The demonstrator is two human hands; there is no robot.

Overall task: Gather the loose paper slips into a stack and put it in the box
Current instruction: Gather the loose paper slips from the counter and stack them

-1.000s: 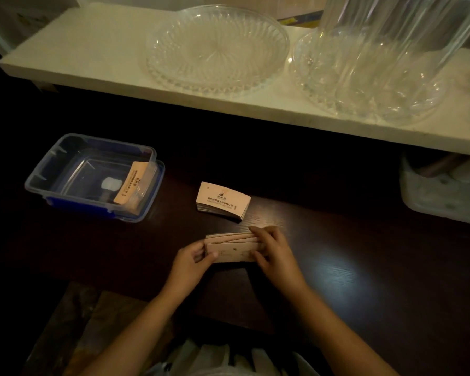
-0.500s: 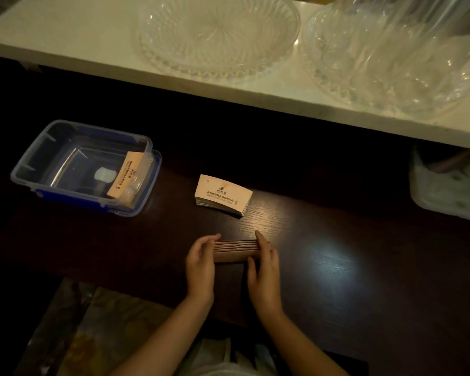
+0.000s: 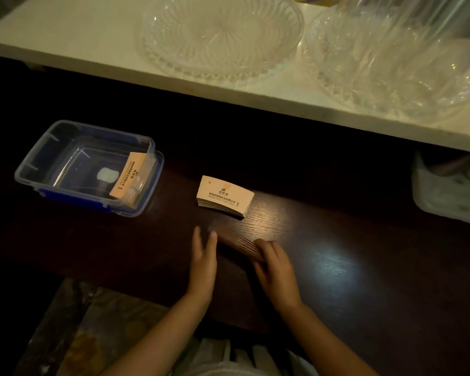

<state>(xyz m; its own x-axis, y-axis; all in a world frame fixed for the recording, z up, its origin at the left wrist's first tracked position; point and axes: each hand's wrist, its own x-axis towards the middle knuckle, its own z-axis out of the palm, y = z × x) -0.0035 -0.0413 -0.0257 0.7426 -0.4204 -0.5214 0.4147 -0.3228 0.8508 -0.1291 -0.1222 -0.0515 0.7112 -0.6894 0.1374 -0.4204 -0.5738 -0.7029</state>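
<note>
A bundle of tan paper slips (image 3: pixel 238 244) stands on edge on the dark table, tilted, between my two hands. My left hand (image 3: pixel 204 256) is flat with fingers straight, pressed against the bundle's left end. My right hand (image 3: pixel 273 264) curls around its right end. A second stack of printed slips (image 3: pixel 225 196) lies flat just beyond. The clear plastic box (image 3: pixel 38 169) sits on its blue lid at the left, with slips (image 3: pixel 129 176) leaning against its right wall.
A white shelf (image 3: pixel 65 42) runs across the back, carrying two cut-glass dishes (image 3: pixel 220 36) (image 3: pixel 391 74). A whitish tray (image 3: pixel 445 194) sits under the shelf at the right. A patterned surface (image 3: pixel 73 329) lies below the table's near edge.
The bundle was first held with its face to me, then turned on edge and squeezed between both palms. It now slants, and my hands have shifted slightly.
</note>
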